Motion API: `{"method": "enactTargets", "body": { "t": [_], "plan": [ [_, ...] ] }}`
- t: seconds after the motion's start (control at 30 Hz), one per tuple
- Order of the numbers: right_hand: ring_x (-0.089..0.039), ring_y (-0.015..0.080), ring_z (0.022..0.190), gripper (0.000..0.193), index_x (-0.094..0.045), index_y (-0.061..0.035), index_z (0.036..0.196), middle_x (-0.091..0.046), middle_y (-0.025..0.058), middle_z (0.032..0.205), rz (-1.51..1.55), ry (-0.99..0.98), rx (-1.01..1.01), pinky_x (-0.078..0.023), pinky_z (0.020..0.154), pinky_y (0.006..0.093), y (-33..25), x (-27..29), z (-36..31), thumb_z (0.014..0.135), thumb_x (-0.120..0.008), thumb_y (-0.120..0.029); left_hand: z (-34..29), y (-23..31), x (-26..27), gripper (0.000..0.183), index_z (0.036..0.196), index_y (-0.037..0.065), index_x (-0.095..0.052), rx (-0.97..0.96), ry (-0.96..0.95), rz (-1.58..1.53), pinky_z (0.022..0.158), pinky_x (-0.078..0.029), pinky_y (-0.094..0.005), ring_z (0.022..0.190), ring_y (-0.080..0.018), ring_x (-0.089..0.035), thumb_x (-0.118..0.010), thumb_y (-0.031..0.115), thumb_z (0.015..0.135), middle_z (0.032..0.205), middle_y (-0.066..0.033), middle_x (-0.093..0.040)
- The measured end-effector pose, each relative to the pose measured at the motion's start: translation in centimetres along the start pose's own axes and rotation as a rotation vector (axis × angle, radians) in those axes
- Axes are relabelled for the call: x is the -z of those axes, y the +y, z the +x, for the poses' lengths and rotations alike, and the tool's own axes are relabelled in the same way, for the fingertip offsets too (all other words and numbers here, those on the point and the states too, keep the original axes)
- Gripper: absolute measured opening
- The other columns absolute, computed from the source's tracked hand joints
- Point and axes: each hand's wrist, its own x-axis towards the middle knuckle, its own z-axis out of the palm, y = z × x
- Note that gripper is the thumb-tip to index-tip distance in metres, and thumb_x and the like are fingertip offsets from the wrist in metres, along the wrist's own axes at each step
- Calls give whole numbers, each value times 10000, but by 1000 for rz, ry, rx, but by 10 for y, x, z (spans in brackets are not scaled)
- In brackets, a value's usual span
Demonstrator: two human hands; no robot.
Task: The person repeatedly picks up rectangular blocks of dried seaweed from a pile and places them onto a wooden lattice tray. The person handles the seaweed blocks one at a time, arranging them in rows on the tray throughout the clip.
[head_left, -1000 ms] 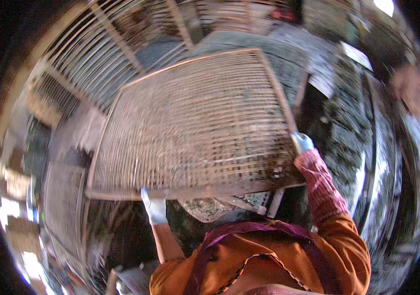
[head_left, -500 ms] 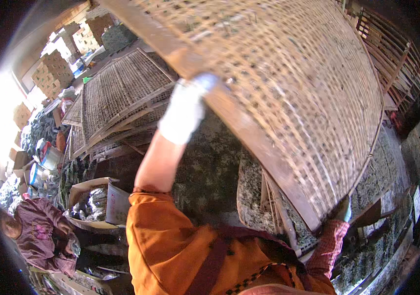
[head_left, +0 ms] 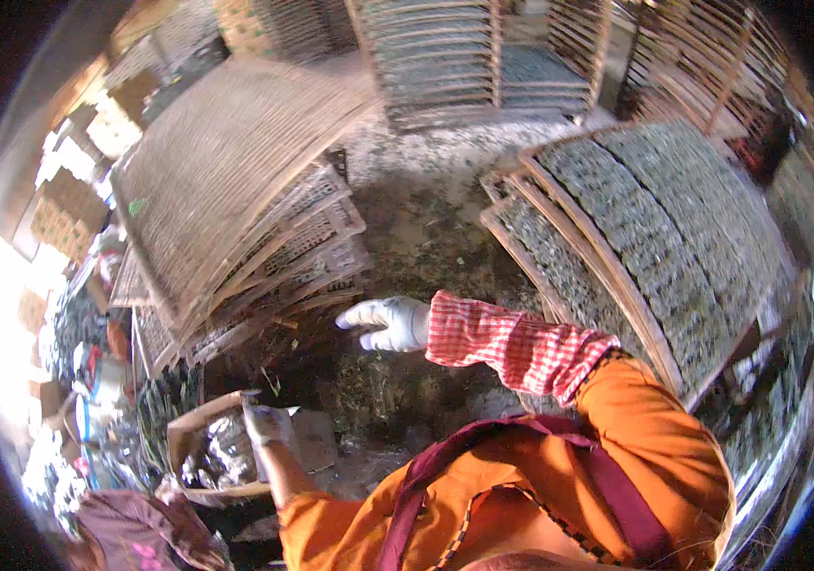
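Note:
My right hand [head_left: 388,324], in a white glove, reaches leftward over the dark floor with its fingers apart and nothing in them. My left hand [head_left: 267,423], also gloved, is down at the rim of an open cardboard box [head_left: 202,414]; its fingers are blurred, and whether they touch the box I cannot tell. Ahead on the left, a large woven tray [head_left: 226,152] lies on a fanned, uneven stack of trays [head_left: 307,233]. Over on the right, a framed tray [head_left: 645,219] spread with dark grey-green pieces in rows tops another stack.
Slatted racks [head_left: 436,62] stand at the back. Patterned cartons [head_left: 69,214] and heaps of dark bundles [head_left: 83,276] line the left side. A person in a dark maroon top [head_left: 131,528] sits at the lower left. Shiny packets [head_left: 226,447] fill the cardboard box.
The woven tray that both hands held is out of them; one now lies atop the left stack. The filled tray at right is uncovered. My right hand swung left, my left came down and back.

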Motion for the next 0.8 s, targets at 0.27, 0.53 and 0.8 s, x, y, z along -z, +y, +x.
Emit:
{"method": "enactTargets", "body": {
  "t": [0.27,0.53,0.8],
  "plan": [
    [-659,167,924,335,-614,-192,1198,-676,22,1091,-82,605,-519,-519,824,290,94,12,-227,867,-622,-241,1,302,88,405,1320,100,-411,-296,-868,-2284,949,-427,-441,1092,-289,-546,-447,271,956,1251,-106,-534],
    [-577,320,1073,479,-567,-33,1179,-598,159,1161,-758,1430,-860,-472,925,395,36,-13,-509,746,-726,-165,-175,583,288,489,1415,50,-331,-964,-1563,-1765,1047,-391,-443,1246,-305,-465,-393,292,995,1409,-174,-403],
    [-339,370,1296,929,-442,21,1289,-394,196,1364,-631,1322,-1505,-326,1060,412,23,-3,-587,596,-798,-483,-327,714,309,566,1407,90,-321,-730,-1511,-1730,1038,-363,-518,1253,-326,-410,-487,383,952,1438,-137,-334]
  ]
}}
